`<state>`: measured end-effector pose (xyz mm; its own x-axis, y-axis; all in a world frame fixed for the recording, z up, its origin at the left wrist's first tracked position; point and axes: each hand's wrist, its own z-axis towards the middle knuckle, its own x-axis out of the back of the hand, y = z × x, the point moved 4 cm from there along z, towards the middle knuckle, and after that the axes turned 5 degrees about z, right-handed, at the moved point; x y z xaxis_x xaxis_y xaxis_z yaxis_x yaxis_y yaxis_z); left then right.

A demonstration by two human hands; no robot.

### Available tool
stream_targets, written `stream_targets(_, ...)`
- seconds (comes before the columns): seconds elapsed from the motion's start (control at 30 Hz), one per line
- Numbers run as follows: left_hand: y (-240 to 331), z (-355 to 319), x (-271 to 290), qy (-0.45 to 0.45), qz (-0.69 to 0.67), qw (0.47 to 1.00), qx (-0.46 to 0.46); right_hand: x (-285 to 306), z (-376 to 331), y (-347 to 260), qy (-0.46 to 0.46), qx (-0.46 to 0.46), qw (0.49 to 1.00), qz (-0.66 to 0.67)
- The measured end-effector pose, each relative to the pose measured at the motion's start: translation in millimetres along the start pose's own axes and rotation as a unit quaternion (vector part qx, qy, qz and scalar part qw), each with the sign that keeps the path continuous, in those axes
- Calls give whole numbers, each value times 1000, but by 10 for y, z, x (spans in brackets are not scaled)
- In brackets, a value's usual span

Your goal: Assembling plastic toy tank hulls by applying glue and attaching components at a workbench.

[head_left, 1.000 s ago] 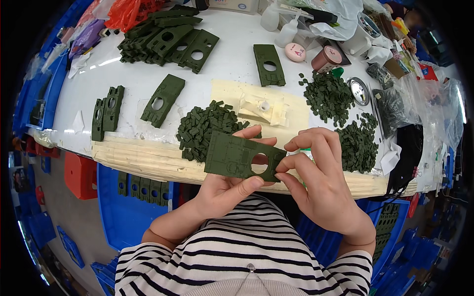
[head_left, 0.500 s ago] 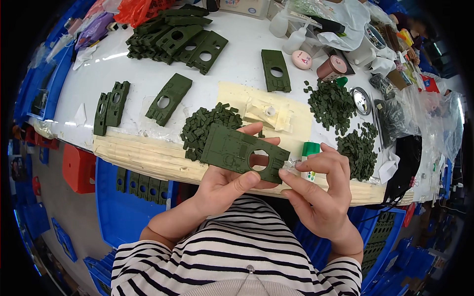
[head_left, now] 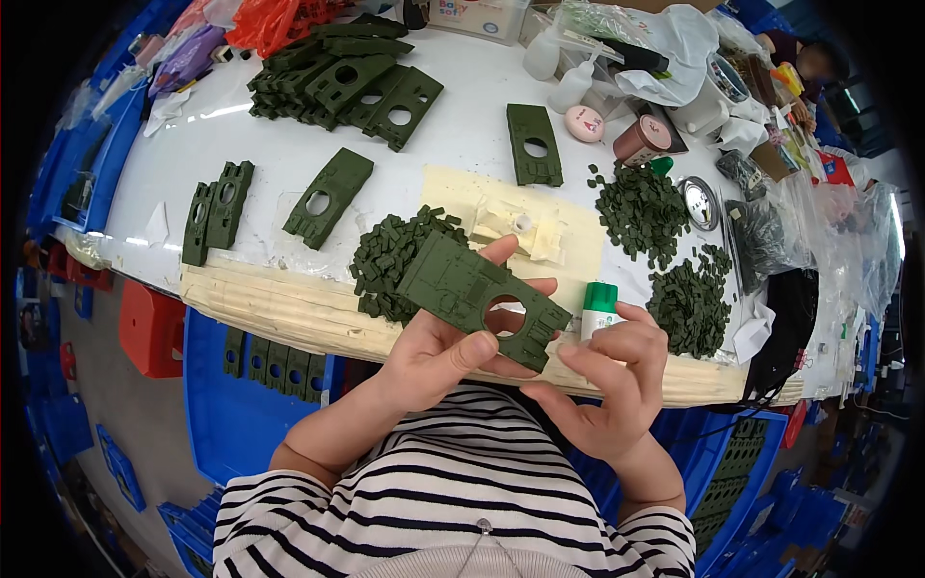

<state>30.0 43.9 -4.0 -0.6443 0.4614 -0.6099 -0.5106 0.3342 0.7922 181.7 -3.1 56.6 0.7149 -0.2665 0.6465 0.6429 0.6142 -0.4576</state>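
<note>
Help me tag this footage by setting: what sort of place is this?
Probably a small assembly workshop: the left hand holds a green plate with a round hole, heaped small green pieces lie on the white table, and similar plates fill part of a blue bin.

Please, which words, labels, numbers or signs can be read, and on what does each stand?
I leave wording uncopied.
Pale box: coloured lettering, partly legible.
Pink round container: print too small to read.
Green-capped bottle: label print too small.
Held green part: no lettering discernible.
</note>
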Motion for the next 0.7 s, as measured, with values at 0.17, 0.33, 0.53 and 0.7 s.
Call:
stream_targets(0.17,19,37,28,-29,-28,999,17,20,-4,71,15,-53,998,20)
stream_targets(0.33,-5,31,15,-68,-28,997,-8,-54,-6,101,-5,-90,996,27)
stream_targets(0.53,-31,12,10,-34,2,999,-8,-51,36,127,-4,-77,996,45)
stream_targets(0.7,1,20,49,-42,39,997,-55,-33,42,158,-6,-101,991,84)
